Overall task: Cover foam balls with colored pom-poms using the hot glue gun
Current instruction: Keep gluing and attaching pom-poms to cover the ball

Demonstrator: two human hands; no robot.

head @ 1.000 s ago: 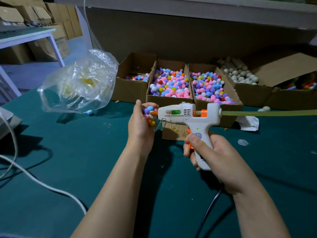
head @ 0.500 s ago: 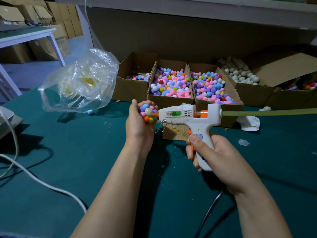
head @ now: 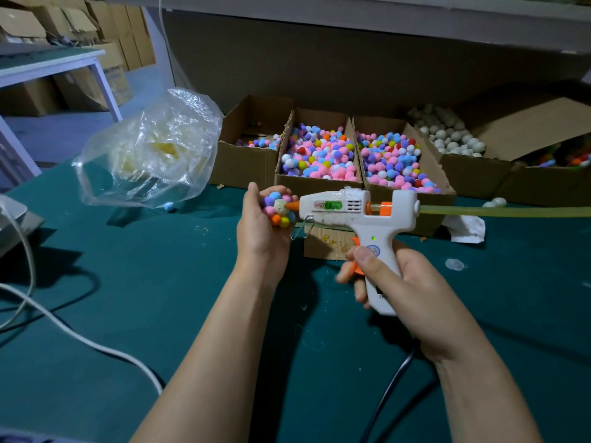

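My left hand grips a foam ball partly covered with colored pom-poms, with a bare pale patch facing right. My right hand holds the white hot glue gun by its handle, a finger on the orange trigger. The gun's orange nozzle touches the bare patch on the ball. A long glue stick sticks out of the gun's back to the right. Behind them, cardboard boxes hold colored pom-poms, and another box holds plain white foam balls.
A crumpled clear plastic bag lies at the back left on the green table. A white cable crosses the left side, and the gun's black cord hangs between my arms. A stray blue pom-pom lies near the bag.
My left hand has turned the ball, so a bare patch now faces the nozzle. The glue gun's tip stays against the ball. Both hands have shifted slightly.
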